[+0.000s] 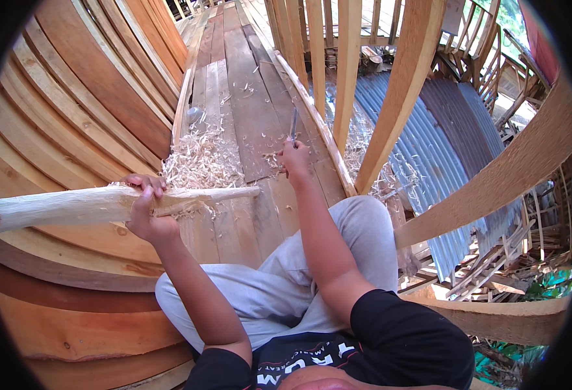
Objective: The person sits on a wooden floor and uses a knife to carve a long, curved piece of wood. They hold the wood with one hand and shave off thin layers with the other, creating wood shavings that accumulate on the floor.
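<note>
A pale, peeled wooden pole [58, 207] runs in from the left edge and tapers to a narrow end over the plank floor. My left hand [147, 211] is closed around it a little short of the tapered part, where a rough cut face shows. Out in front, to the right of the pole's tip, my right hand [295, 158] is closed on a knife [294, 123]. Its narrow blade points away from me, apart from the pole. The knife's handle is mostly hidden in my fist.
Curled wood shavings [201, 162] are heaped on the plank floor [237, 91] beyond the pole. A plank wall [58, 97] rises at left. Wooden uprights [399, 91] and a low floor-edge strip [318, 120] line the right, with corrugated metal sheets [409, 149] beyond.
</note>
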Available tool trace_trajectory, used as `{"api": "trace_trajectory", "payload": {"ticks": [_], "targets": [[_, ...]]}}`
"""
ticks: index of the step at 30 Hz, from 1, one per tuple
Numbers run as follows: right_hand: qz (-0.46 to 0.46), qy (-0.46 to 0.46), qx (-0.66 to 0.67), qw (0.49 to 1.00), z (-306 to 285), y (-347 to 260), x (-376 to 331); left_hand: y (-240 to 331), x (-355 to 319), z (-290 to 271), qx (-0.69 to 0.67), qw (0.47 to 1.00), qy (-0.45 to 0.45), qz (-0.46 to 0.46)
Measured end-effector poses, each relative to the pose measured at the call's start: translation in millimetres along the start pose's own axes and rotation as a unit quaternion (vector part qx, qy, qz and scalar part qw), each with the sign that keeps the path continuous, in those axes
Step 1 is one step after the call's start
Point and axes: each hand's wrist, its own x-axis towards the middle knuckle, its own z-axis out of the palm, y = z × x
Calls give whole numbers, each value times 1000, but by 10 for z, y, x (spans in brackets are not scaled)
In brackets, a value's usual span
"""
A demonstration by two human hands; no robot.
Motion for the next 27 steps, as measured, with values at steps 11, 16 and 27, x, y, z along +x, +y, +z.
{"api": "trace_trajectory", "payload": {"ticks": [11,16,27], "targets": [[75,-186,-48,979,50,90,-235,-85,174,12,-27,998,-31,-38],[32,-222,-183,957,101,214,-393,-110,328,-80,-91,967,-218,-90],[5,-193,-317,928,155,461,-323,20,289,-613,-139,952,-265,-56]]}}
